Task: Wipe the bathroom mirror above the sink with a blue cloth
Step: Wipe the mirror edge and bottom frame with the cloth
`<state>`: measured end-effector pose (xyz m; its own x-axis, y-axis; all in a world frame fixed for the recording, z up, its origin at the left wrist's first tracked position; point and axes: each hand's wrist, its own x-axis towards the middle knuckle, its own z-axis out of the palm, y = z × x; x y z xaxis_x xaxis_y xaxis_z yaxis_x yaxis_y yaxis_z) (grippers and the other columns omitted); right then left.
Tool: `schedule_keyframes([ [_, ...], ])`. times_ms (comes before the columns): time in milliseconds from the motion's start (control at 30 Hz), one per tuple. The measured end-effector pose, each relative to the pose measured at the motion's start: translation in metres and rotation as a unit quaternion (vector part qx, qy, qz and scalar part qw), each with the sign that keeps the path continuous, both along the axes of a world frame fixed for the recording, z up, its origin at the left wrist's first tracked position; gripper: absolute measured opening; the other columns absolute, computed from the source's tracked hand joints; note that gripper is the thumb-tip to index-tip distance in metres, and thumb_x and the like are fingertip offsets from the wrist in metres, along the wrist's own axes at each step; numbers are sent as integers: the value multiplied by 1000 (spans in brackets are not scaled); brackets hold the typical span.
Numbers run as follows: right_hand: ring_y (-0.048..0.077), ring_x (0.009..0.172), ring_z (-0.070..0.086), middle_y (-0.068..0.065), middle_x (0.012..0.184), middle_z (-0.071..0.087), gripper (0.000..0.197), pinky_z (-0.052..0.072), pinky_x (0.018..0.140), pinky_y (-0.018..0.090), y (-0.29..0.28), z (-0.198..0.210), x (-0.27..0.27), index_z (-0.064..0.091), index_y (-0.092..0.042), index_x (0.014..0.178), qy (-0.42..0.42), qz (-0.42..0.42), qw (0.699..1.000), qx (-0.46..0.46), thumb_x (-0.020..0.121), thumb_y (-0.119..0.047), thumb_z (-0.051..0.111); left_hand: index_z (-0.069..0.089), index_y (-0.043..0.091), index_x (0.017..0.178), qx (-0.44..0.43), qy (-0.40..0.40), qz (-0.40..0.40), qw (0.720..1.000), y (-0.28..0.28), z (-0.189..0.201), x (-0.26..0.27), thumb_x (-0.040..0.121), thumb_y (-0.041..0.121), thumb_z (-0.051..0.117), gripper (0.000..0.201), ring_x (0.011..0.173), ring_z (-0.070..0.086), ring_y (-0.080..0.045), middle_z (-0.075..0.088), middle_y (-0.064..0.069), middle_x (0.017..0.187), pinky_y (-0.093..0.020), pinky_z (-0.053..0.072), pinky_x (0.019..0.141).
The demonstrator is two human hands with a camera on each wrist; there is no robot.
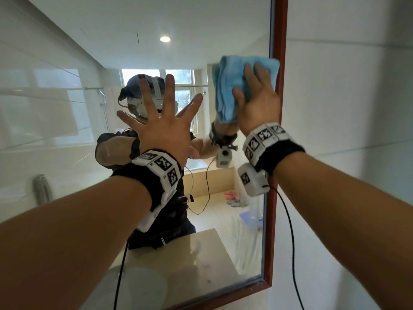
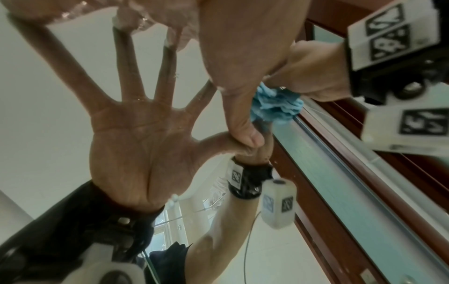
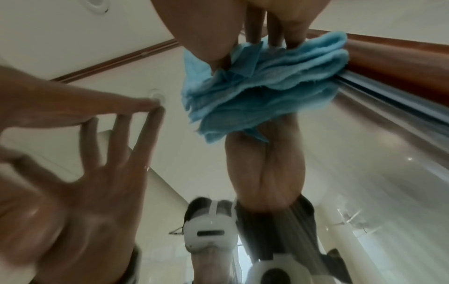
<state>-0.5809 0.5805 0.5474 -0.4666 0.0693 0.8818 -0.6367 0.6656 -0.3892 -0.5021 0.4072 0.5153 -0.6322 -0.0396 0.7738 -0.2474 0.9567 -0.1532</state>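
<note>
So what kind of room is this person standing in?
Most likely a home bathroom. The wood-framed mirror on a white tiled wall reflects a bathtub, and slippers on the floor.

Hidden, cropped and blurred items, mirror wipe

Blue cloth (image 1: 232,86): middle covered by the right hand (image 1: 257,104); top corner motion-blurred in the head view. Mirror (image 1: 89,52): top and left sides cut by the head view's edge; glass under the cloth hidden. Left hand (image 1: 161,121): palm side unseen from the head view; in the left wrist view its fingertips (image 2: 170,43) smear into their reflection; blurred in the right wrist view. Slippers (image 1: 232,196) reflected in the glass: too small to detail. Counter (image 1: 212,247): seen only as a reflection, partly behind the left forearm.
</note>
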Motion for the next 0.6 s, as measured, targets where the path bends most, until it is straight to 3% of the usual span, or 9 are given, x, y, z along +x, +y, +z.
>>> schedule_keyframes([
  [100,23,150,11,1,163,13,55,20,118,35,-1,29,-1,21,-26,154,-4,-27,999,34,103,-34,41,-13,56,146,-4,3,5,1000,-1,-1,-1,52,80,68,127,142,-21,-53,-29,-7,159,-88,9,91],
  [233,27,150,11,5,163,8,55,31,114,39,0,33,-4,16,-29,155,10,-38,997,63,104,-36,36,-13,56,146,-3,2,11,1000,0,0,0,52,81,68,127,142,-21,-52,-29,-7,159,-87,8,92],
  [433,26,150,7,4,164,6,62,26,115,39,7,18,-1,17,-30,155,-2,-38,995,88,100,-51,38,-14,56,145,0,-2,13,1000,1,0,1,51,79,68,128,143,-20,-51,-29,-7,159,-87,8,93],
  [600,23,150,4,2,164,7,63,25,115,36,8,-26,-1,18,-31,155,-11,-4,997,71,100,-50,41,-13,56,147,6,-10,12,1000,4,1,5,56,75,70,124,142,-24,-50,-32,-6,158,-86,6,95],
])
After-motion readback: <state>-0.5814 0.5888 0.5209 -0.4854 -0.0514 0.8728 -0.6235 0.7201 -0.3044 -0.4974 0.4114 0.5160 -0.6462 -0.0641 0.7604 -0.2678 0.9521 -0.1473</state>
